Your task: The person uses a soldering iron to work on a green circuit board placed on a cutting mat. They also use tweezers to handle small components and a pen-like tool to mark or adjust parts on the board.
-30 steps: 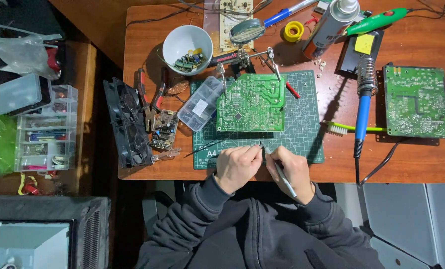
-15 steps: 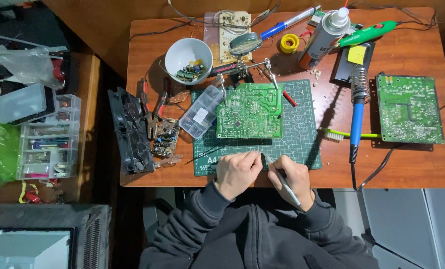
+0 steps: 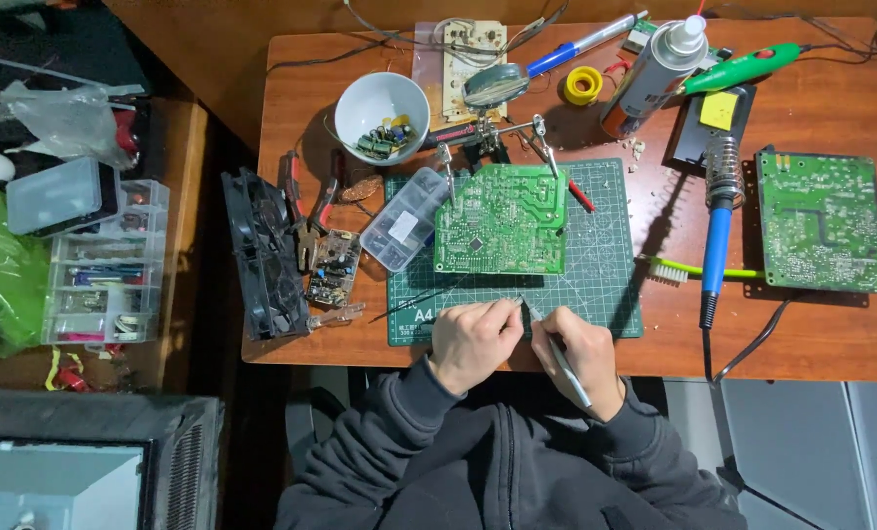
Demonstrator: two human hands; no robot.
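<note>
At the surface's near edge, the right hand (image 3: 581, 353) gripped tweezers (image 3: 556, 351) pen-style — left hand (image 3: 473, 339) fingers pinched beside their tip, seemingly steadying something tiny.

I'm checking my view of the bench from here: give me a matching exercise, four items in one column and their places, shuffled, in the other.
Things:
1. white bowl
2. soldering iron
3. black fan
4. slim tool

Places:
A. in the right hand
B. left table edge, beside the pliers
C. far side, left of the magnifier, holding small parts
D. between the cutting mat and the separate green board at right

Pairs: 1-C, 2-D, 3-B, 4-A
</note>
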